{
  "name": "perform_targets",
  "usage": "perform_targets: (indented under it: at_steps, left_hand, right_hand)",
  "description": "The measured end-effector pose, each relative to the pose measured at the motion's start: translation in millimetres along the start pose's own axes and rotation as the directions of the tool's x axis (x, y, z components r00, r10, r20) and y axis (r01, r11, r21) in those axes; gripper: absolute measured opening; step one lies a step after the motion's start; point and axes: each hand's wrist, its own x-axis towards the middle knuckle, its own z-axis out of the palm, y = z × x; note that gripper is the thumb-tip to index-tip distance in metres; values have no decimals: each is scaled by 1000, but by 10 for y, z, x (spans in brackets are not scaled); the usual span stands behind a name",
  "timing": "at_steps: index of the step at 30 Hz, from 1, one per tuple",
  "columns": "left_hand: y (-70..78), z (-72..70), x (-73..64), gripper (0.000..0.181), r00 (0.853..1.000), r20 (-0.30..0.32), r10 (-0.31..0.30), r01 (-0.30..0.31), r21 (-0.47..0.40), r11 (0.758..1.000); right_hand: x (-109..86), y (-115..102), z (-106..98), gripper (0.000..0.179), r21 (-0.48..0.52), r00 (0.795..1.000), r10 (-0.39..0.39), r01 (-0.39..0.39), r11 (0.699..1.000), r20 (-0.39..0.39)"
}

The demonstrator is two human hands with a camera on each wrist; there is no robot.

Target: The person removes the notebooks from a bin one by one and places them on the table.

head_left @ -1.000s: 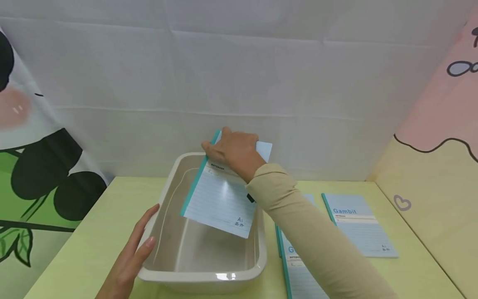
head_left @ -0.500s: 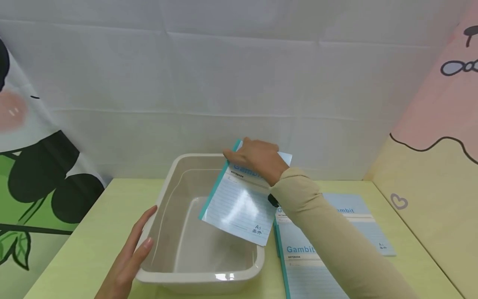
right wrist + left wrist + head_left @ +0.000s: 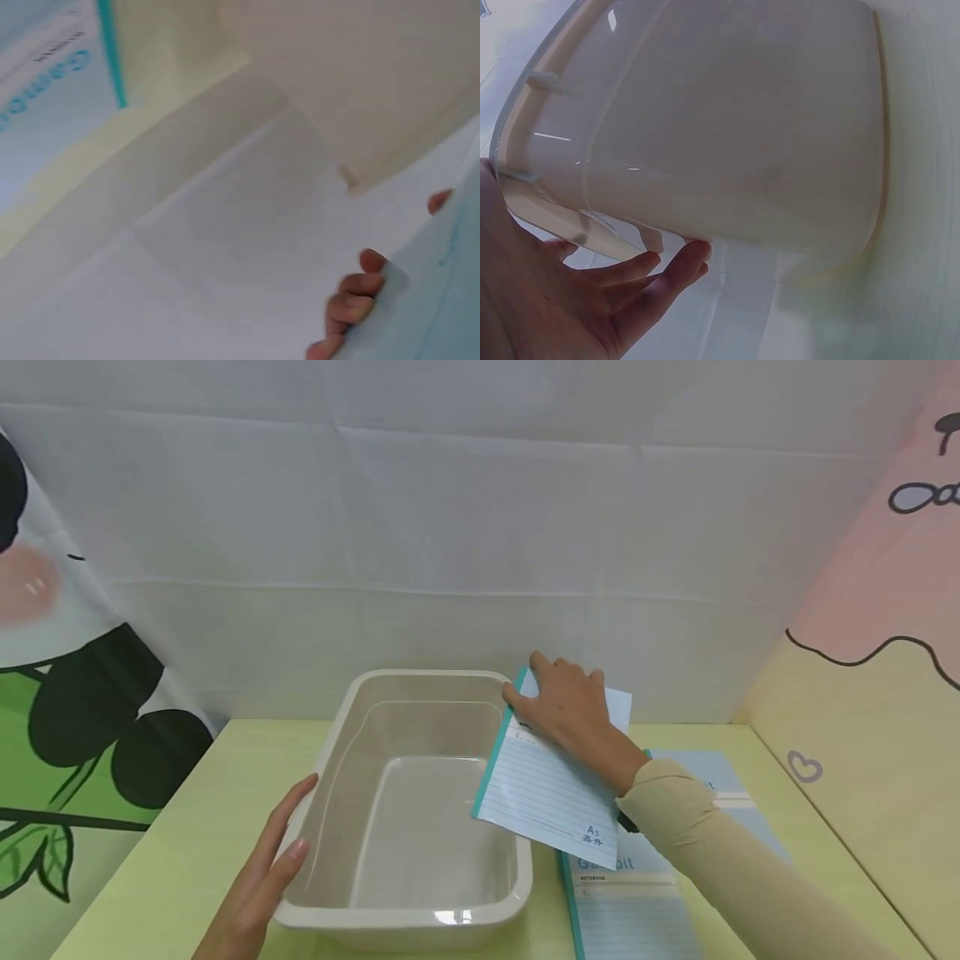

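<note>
My right hand [image 3: 566, 706] grips a light blue notebook [image 3: 551, 802] with a teal spine by its far edge. The notebook hangs tilted over the right rim of a beige plastic basin [image 3: 405, 914], covering part of that rim in the head view. In the right wrist view, curled fingertips [image 3: 351, 306] wrap the edge of the same notebook [image 3: 435, 300]. At the basin's left side my left hand [image 3: 251, 885] holds the rim, thumb on top. Its fingers [image 3: 656, 289] reach along underneath the rim in the left wrist view. Nothing lies inside the basin.
More Gambit notebooks lie on the yellow table [image 3: 187, 827] right of the basin: one near the front [image 3: 630, 918], another farther right [image 3: 720, 768], partly hidden by the right sleeve [image 3: 697, 827]. A white cloth [image 3: 480, 510] hangs behind, with printed panels either side.
The right hand has carried the notebook rightward and a little down, from above the basin's middle to its right rim. The left hand and the basin have stayed put.
</note>
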Motion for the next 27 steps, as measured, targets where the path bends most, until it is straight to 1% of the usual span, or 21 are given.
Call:
perform_targets:
  at_steps: [3, 6, 8, 10, 13, 18, 20, 23, 27]
  left_hand:
    - [-10, -9, 2, 56, 1000, -4, -9, 9, 6, 1000]
    - [-14, -20, 12, 56, 1000, -11, -23, 23, 8, 1000]
    - [-10, -21, 16, 55, 1000, -9, -30, 30, -5, 1000]
    - [1, -17, 13, 55, 999, 0, -37, 37, -24, 999]
    - [14, -17, -10, 55, 999, 6, -35, 35, -36, 999]
    - [30, -29, -48, 55, 999, 3, -32, 33, -35, 999]
    - [40, -29, -51, 55, 999, 7, -34, 34, -40, 999]
    - [56, -20, -60, 56, 1000, 10, -6, 6, -37, 999]
    - [98, 4, -88, 56, 1000, 13, 17, -17, -43, 999]
  right_hand:
    - [-107, 174, 33, 60, 33, 997, -21, 23, 999, -78]
    - [-204, 351, 35, 55, 50, 990, -43, 50, 997, -132]
    - [-269, 468, 41, 51, 27, 986, -69, 74, 997, -154]
    - [-337, 577, 65, 49, -19, 982, -103, 101, 995, -160]
    - [-448, 740, 145, 44, -85, 977, -150, 138, 987, -150]
    - [-626, 1022, 283, 39, -119, 976, -185, 172, 978, -111]
    - [-691, 1142, 307, 40, -123, 978, -187, 175, 977, -92]
    - [-790, 1336, 320, 40, -122, 981, -184, 175, 977, -61]
    - [-957, 1599, 334, 41, -103, 987, -160, 159, 982, -3]
